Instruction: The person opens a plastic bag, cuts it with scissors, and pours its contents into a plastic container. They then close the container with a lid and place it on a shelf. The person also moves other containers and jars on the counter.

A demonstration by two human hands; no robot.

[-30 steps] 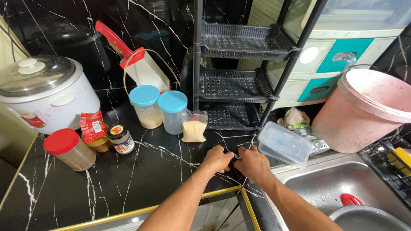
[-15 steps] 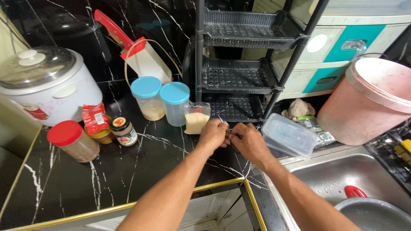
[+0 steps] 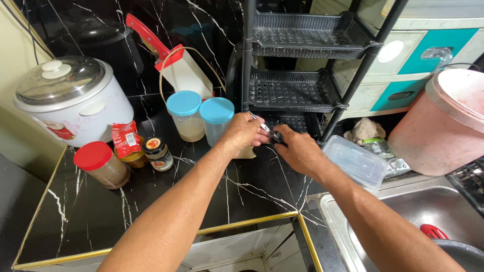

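Two hands have moved away from the near edge of the black marble counter [image 3: 151, 201]. A second ago they were together low on it. Now they meet farther back, in front of the bottom shelf of the black rack [image 3: 297, 90].

The large things have stayed where they were: the white rice cooker [image 3: 70, 106] far left, the pink bucket [image 3: 443, 126] far right, the sink [image 3: 403, 221] near right, and the clear lidded box [image 3: 355, 161] just right of the hands.

The left hand [image 3: 244, 133] now covers most of the small clear tub [image 3: 247, 152], which showed fully before, just right of the two blue-lidded jars [image 3: 201, 118]. Only a beige corner of the tub peeks out below the knuckles.

Between the hands is a small metal tool [image 3: 266, 128], shiny at the far end and dark at the near end. The left hand's fingertips pinch its shiny end, and the right hand [image 3: 297, 151] is curled around its dark end. It may be a pair of scissors or a clip, but it is too small to tell.

So the work now seems to be at the tub rather than the counter edge, with both hands closed on the one tool directly above it. The red-lidded jar [image 3: 98, 163], the red packet [image 3: 125, 138] and the little dark-capped jar [image 3: 157, 152] on the left remain untouched.
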